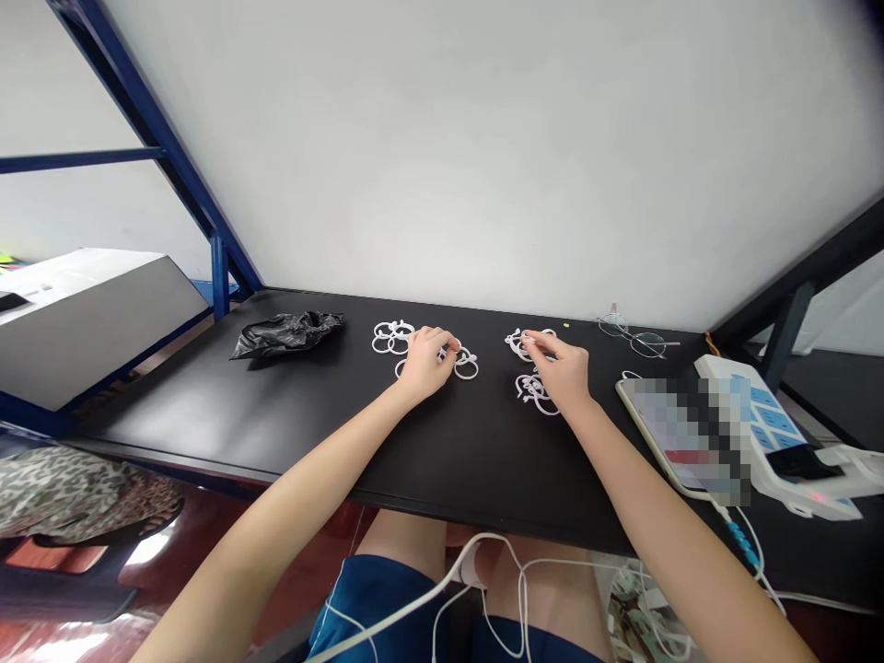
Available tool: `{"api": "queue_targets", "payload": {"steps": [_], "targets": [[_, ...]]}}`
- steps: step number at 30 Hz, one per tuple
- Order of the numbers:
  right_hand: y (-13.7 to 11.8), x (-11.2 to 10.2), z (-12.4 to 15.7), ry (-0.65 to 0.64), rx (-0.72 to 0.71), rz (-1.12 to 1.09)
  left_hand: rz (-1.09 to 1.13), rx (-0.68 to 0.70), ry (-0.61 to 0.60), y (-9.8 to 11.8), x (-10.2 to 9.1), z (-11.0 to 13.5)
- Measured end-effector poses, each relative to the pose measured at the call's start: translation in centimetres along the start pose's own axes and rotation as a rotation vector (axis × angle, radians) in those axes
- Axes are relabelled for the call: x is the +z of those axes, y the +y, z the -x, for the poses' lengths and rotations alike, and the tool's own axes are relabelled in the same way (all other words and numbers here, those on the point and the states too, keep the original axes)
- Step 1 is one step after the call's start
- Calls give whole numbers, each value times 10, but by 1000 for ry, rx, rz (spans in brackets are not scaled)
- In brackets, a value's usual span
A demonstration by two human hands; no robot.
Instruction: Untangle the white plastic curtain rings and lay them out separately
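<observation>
Several small white plastic rings lie in clusters on a black table point(290, 414). My left hand point(428, 361) rests on the table with its fingers curled, pinching a white ring point(465, 363) at its fingertips; a group of rings point(391, 336) lies just to its left. My right hand point(563, 368) is closed in a pinch on a white ring in the far cluster point(519, 343). A second cluster of rings point(533, 391) lies partly under that hand.
A crumpled black plastic bag point(286, 333) lies at the left. Eyeglasses point(635, 339) sit near the white wall. A phone point(680, 433) and a white power strip point(773, 433) lie at the right. Blue frame bars point(180, 175) rise left. White cables point(511, 589) hang below.
</observation>
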State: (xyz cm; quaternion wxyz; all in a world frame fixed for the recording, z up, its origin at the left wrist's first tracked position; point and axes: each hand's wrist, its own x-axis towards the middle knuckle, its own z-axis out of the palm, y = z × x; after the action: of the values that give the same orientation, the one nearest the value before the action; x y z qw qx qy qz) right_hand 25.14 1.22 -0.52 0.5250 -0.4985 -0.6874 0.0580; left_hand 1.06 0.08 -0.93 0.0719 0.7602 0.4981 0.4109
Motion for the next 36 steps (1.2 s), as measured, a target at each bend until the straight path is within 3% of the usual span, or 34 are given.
{"api": "queue_targets", "payload": {"steps": [15, 24, 36], "targets": [[-1, 2, 0, 14, -105, 31, 0, 18, 12, 0, 1, 0], [-1, 1, 0, 8, 30, 10, -9, 22, 11, -2, 1, 0], [-6, -2, -1, 29, -31, 38, -32, 19, -7, -1, -1, 0]]}}
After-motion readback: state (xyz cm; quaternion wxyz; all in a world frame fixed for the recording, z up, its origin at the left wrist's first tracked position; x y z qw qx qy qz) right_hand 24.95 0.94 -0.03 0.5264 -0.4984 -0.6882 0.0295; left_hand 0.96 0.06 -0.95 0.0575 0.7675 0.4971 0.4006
